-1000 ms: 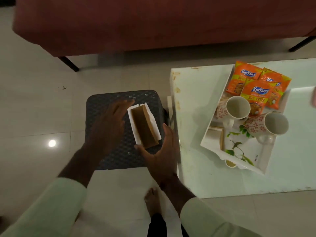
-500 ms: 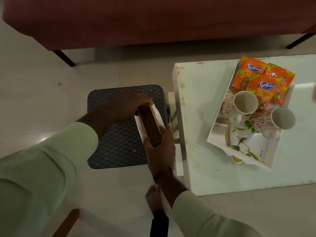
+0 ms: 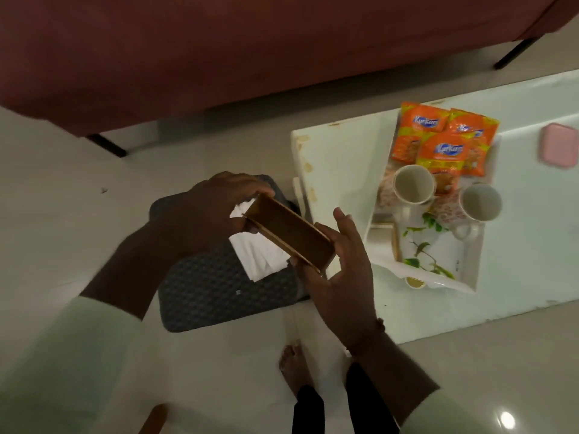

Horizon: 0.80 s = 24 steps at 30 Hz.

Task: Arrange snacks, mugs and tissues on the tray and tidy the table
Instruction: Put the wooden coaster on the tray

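Endwise, left fingers [image 3: 247, 184] and right fingers [image 3: 345, 228] clasp the tissue holder [image 3: 291, 236].

Floor [image 3: 62, 230]: pale glossy tile with faint grout lines, fills most of my view. Dark speck [image 3: 103, 191] on tile at 9 o'clock.
Sofa [image 3: 219, 57]: dark red upholstery, spans 10 to 2 o'clock, raised on thin black legs, one at 10 o'clock [image 3: 106, 145], one at 2 o'clock [image 3: 513, 56].
Stool [image 3: 219, 296]: dark woven top, centre, below me, just beside table.
Table [image 3: 338, 158]: white glossy top, 3 o'clock, brown stains along left edge.
Lighting dim. One bright glare spot [image 3: 507, 420] on tile between 4 and 5 o'clock.
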Motion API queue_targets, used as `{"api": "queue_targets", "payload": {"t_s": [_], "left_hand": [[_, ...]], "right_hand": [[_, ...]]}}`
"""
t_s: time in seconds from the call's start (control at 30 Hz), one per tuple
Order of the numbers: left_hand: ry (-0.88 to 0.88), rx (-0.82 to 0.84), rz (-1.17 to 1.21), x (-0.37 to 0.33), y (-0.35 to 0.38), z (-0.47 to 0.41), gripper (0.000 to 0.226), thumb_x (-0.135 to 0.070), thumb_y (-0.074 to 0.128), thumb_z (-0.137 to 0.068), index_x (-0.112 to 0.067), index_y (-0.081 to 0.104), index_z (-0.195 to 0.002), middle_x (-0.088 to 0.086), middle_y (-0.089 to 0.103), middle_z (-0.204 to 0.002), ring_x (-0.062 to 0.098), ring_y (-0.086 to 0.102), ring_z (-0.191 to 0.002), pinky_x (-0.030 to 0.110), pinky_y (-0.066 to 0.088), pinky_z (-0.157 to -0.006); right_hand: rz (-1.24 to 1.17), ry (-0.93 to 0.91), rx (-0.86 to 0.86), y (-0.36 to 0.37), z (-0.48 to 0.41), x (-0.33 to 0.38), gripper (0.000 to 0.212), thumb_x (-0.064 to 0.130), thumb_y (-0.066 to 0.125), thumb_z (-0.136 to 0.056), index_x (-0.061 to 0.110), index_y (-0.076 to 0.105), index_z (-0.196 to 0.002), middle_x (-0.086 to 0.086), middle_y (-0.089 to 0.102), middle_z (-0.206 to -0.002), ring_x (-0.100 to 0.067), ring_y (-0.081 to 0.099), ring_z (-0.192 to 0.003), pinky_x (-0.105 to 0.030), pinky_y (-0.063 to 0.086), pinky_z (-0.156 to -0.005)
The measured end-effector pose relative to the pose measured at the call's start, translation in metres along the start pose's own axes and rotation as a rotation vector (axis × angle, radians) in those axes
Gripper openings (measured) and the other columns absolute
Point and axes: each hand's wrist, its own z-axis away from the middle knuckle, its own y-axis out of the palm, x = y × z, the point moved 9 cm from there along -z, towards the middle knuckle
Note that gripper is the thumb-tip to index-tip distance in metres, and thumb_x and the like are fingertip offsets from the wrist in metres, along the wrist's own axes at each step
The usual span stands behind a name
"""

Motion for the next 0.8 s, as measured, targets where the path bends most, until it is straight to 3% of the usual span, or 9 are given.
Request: {"api": "queue_targets", "payload": {"t_s": [0.1, 0.27, 0.4, 0.67, 0.8], "left_hand": [[0.040, -0.017, 0.057, -0.039, 0.004, -0.012, 0.053, -0.037, 0.073, -0.080, -0.035, 0.054, -0.129, -0.023, 0.051, -0.123, -0.010, 0.039, -0.109, 0.006, 0.030, -0.088], [0.038, -0.091, 0.143, -0.098, 0.043, -0.045, 0.054, -0.031, 0.076, -0.081, -0.029, 0.056, -0.131, -0.020, 0.053, -0.124, -0.002, 0.046, -0.111, 0.005, 0.031, -0.090], [0.009, -0.105, 0.208, -0.131, 0.089, -0.071, 0.059, -0.039, 0.075, -0.080, -0.031, 0.053, -0.134, -0.013, 0.055, -0.135, 0.006, 0.048, -0.121, 0.020, 0.038, -0.096], [-0.030, -0.065, 0.170, -0.163, 0.174, -0.109, 0.059, -0.033, 0.077, -0.080, -0.022, 0.055, -0.134, -0.003, 0.059, -0.132, 0.016, 0.054, -0.121, 0.026, 0.042, -0.099], [-0.024, -0.061, 0.137, -0.167, 0.201, -0.115, 0.056, -0.028, 0.078, -0.079, -0.018, 0.058, -0.130, 0.000, 0.058, -0.129, 0.019, 0.057, -0.117, 0.027, 0.046, -0.096]], "right_hand": [[0.045, -0.096, -0.037, -0.053, -0.009, -0.009, 0.056, 0.027, 0.085, -0.070, 0.013, 0.065, -0.121, -0.001, 0.048, -0.145, -0.019, 0.042, -0.137, -0.048, 0.041, -0.106], [0.189, -0.112, -0.098, -0.132, -0.024, -0.049, 0.058, 0.047, 0.078, -0.067, 0.020, 0.068, -0.116, 0.003, 0.057, -0.132, -0.020, 0.050, -0.126, -0.051, 0.044, -0.100], [0.311, -0.066, -0.129, -0.177, -0.025, -0.096, 0.060, 0.052, 0.074, -0.069, 0.020, 0.067, -0.119, -0.001, 0.055, -0.136, -0.024, 0.048, -0.130, -0.054, 0.041, -0.101], [0.500, 0.078, -0.075, -0.195, -0.013, -0.197, 0.061, 0.052, 0.070, -0.080, 0.030, 0.053, -0.134, -0.007, 0.036, -0.153, -0.032, 0.030, -0.143, -0.058, 0.028, -0.111], [0.527, 0.154, -0.026, -0.187, -0.010, -0.235, 0.060, 0.050, 0.069, -0.082, 0.035, 0.048, -0.137, -0.009, 0.029, -0.156, -0.035, 0.024, -0.145, -0.068, 0.027, -0.108]]}}
